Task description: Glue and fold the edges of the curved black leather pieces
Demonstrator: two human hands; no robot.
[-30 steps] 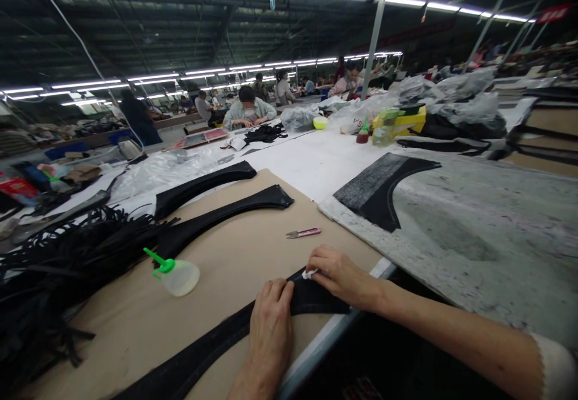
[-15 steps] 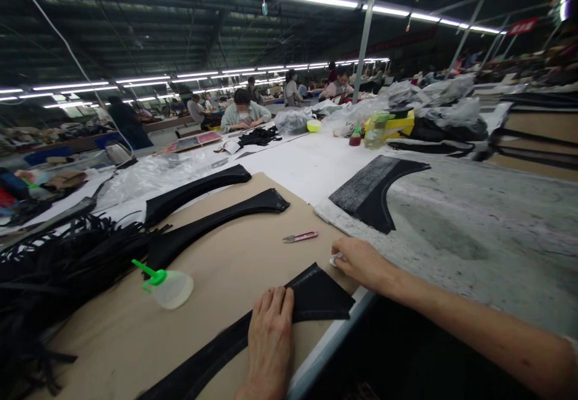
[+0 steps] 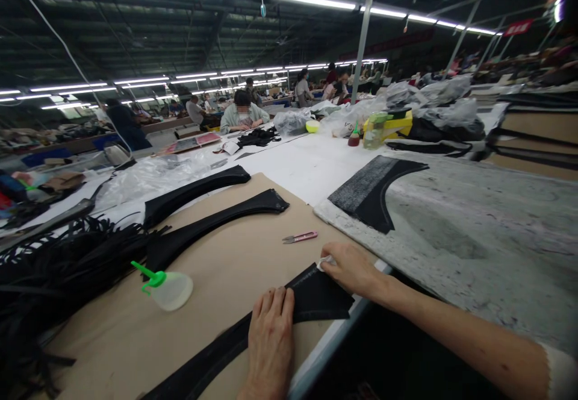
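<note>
A curved black fabric panel [image 3: 323,294] lies along the near edge of the brown board [image 3: 226,267]. My left hand [image 3: 271,328] rests flat on it, fingers stretched out and pressing it down. Pinched in my right hand [image 3: 350,267] is a small white cloth [image 3: 326,261], which touches the panel's upper corner. Beyond the hands lie pink-handled thread snips [image 3: 300,238]. To the left stands a clear squeeze bottle [image 3: 171,291] with a green spout.
Two stacks of curved black pieces [image 3: 221,213] lie farther back on the board. Black strips [image 3: 81,279] heap up at left. Another black panel [image 3: 379,192] sits on the grey slab [image 3: 474,225] at right. A co-worker [image 3: 244,111] sits across the table.
My right hand has moved left with the white cloth, from beside the panel onto its upper corner. My left hand stays in place.
</note>
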